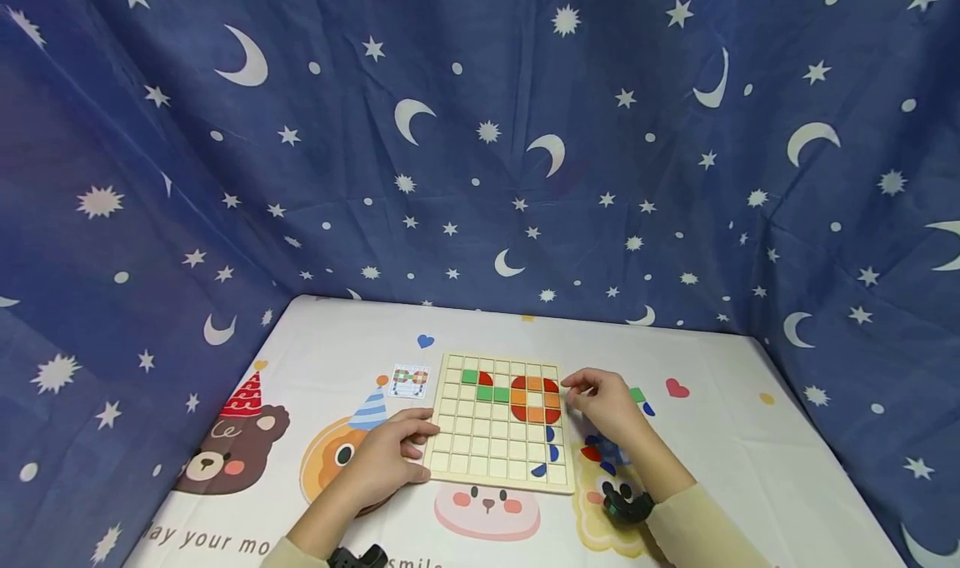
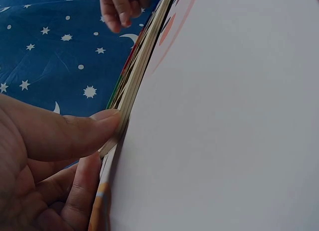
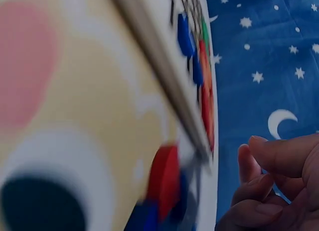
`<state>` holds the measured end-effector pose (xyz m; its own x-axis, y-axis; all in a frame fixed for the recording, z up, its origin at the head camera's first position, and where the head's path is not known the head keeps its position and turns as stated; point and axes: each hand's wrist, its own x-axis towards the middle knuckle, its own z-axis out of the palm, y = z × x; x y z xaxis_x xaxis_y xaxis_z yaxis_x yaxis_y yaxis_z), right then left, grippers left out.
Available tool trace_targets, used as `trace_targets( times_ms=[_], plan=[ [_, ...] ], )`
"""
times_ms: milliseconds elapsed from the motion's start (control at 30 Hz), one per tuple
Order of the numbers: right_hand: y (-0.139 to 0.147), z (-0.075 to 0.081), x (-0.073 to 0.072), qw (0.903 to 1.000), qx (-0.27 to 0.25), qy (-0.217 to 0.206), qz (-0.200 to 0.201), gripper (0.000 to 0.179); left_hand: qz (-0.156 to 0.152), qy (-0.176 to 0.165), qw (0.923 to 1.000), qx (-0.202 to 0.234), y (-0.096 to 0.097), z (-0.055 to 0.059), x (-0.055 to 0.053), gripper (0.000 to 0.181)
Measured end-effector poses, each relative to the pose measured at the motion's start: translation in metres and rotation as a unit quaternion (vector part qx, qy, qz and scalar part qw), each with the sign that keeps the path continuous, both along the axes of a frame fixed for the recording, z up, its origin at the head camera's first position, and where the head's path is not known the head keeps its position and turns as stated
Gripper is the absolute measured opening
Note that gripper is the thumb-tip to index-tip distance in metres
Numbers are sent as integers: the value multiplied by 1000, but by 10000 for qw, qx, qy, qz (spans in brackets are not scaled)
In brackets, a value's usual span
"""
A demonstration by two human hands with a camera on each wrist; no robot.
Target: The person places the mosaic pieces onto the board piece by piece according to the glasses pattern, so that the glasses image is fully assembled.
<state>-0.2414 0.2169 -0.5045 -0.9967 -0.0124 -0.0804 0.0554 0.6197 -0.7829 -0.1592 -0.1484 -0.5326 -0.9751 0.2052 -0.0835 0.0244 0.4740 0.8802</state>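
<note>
A square wooden grid board (image 1: 480, 451) lies on the table. My left hand (image 1: 386, 460) rests against its left edge near the front corner; in the left wrist view the thumb (image 2: 75, 134) presses on the board's rim. On the grid are green squares (image 1: 492, 394), a red quarter-round piece (image 1: 485, 379), a ring of orange squares and red quarter-rounds (image 1: 517, 412), and several blue pieces (image 1: 553, 453). My right hand (image 1: 611, 406) hovers just off the right edge beside the ring, fingers loosely bent, with nothing visible between them.
A small pattern card (image 1: 408, 381) lies by the board's upper left corner. Loose blue and red pieces (image 1: 591, 453) lie under the right forearm. A green piece (image 1: 637, 395) and a blue piece (image 1: 648, 409) sit beyond the right hand. A starry blue curtain (image 1: 480, 176) stands behind.
</note>
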Motion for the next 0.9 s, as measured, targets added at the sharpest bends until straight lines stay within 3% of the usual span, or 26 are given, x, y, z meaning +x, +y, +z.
trace_targets(
  times_ms=[200,467,700,900],
  plan=[
    [27,-6,12,9996,213,-72,-185,15,15,-27,10000,47,0,0,-2,60],
    [51,-10,32,9986,519,-79,-106,13,0,7,10000,37,0,-1,-2,60],
    [75,-7,37,9955,907,122,-265,16,-25,46,10000,14,0,-2,-1,59],
    [93,-8,37,9938,998,-37,-490,19,-31,40,10000,40,0,-1,0,59]
  ],
)
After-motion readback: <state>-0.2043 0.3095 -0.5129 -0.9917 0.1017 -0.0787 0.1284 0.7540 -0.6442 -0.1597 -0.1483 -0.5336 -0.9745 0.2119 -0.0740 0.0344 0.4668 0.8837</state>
